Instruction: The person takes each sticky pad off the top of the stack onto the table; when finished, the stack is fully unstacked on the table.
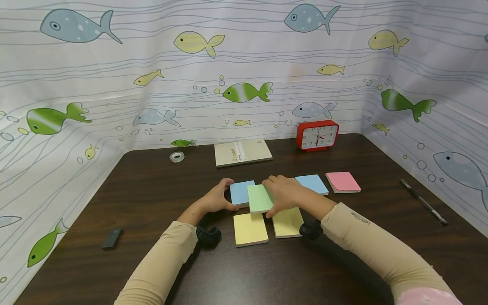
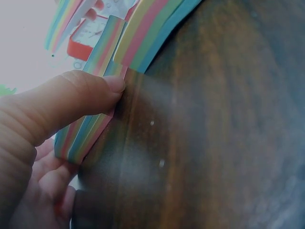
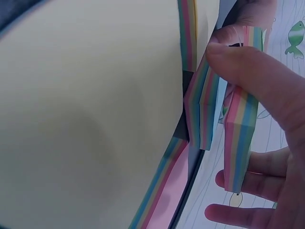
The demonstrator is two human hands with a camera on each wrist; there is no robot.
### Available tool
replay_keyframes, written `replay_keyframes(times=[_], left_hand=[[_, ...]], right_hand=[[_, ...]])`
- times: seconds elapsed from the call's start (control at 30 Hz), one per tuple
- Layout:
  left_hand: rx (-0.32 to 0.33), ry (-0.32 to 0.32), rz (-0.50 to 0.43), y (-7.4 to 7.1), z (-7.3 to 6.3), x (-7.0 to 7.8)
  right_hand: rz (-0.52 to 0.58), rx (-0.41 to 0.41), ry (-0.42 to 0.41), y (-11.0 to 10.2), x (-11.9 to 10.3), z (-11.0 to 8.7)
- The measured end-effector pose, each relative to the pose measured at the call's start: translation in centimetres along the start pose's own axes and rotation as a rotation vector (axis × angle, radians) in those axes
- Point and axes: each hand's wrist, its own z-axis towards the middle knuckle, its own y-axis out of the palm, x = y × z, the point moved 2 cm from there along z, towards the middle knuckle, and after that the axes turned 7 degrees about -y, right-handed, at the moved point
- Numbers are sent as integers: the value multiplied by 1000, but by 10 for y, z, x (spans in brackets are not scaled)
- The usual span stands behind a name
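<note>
My right hand [image 1: 285, 192] grips a green-topped sticky note pad [image 1: 259, 199], thumb on the near edge and fingers at the far side. In the right wrist view this pad [image 3: 238, 138] shows striped edges and stands apart from the pads below. My left hand [image 1: 216, 198] holds a blue-topped sticky note pad [image 1: 240, 194] by its left side; the green pad overlaps its right part in the head view. Two yellow-topped pads [image 1: 250, 229] lie just nearer. To the right of my right hand are another blue-topped pad [image 1: 312, 184] and a pink-topped pad [image 1: 343, 181].
Behind the pads lie a book [image 1: 244, 152] and a roll of tape [image 1: 177, 157]. A red clock [image 1: 317, 135] stands at the back right. A pen [image 1: 423, 201] lies on the right, a small dark block [image 1: 112, 239] on the left. A fish-patterned curtain [image 1: 248, 51] borders the table.
</note>
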Motion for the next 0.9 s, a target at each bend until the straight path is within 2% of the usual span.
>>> replay_keyframes(times=[0.73,0.9], left_hand=[[-2,9,10,-1,0,0],[0,10,9,0,-1,1]], right_hand=[[34,10,27,7,10,-21],[27,24,8,10,13,-26]])
